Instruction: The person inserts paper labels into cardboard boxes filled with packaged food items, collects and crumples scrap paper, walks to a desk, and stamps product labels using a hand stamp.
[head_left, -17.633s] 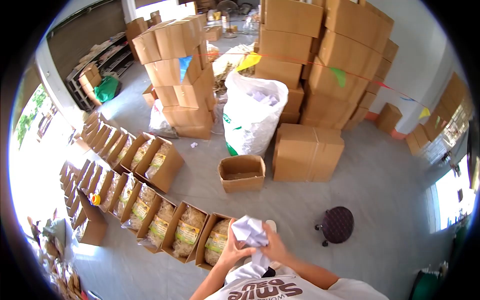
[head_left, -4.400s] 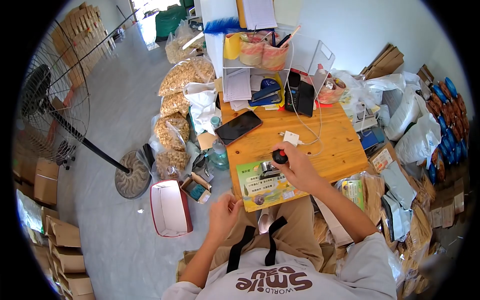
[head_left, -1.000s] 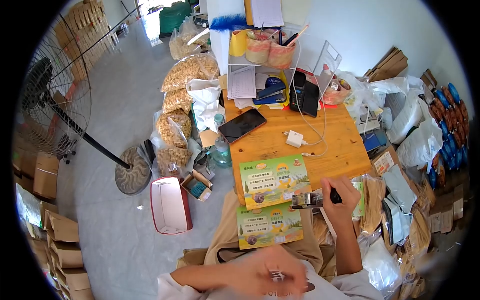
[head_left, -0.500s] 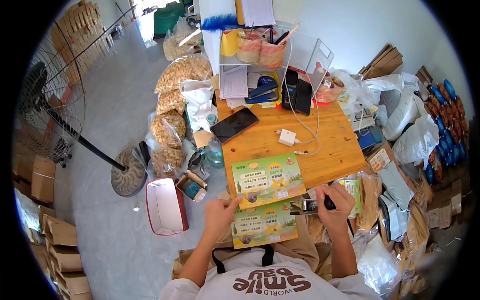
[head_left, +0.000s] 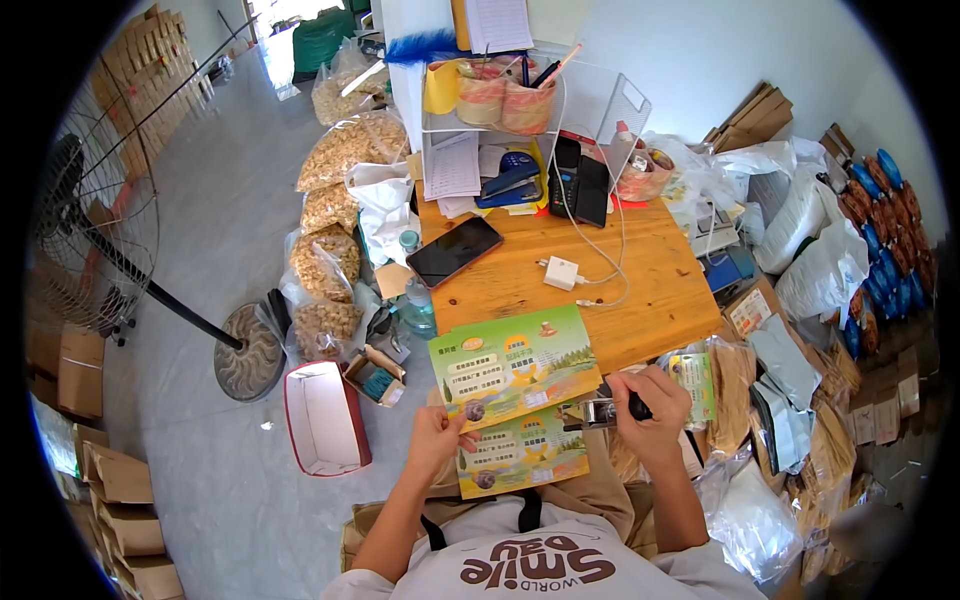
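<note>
Between the thumb and fingers of my left hand [head_left: 437, 436] is the lower left corner of a green and yellow printed card [head_left: 515, 365], which lies at the front edge of the wooden table. A similar card [head_left: 527, 452] rests on my lap, its upper part covered by the first. My right hand [head_left: 652, 408] is wrapped round a metal hand tool with a black knob [head_left: 597, 411]. The tool's metal end touches or overlaps the right side of the cards; exactly how it meets them is unclear.
On the wooden table [head_left: 660, 290] are a phone [head_left: 455, 252], a white charger [head_left: 561, 273] with its cable, and a rack [head_left: 436, 122]. An open red-rimmed box [head_left: 328, 420] and a fan base [head_left: 248, 350] stand on the floor at left. Plastic-wrapped bundles [head_left: 735, 400] lie at right.
My left hand has closed on the upper card's corner, and that card has shifted left and turned slightly. My right hand has brought the tool a little left, to the cards' edge.
</note>
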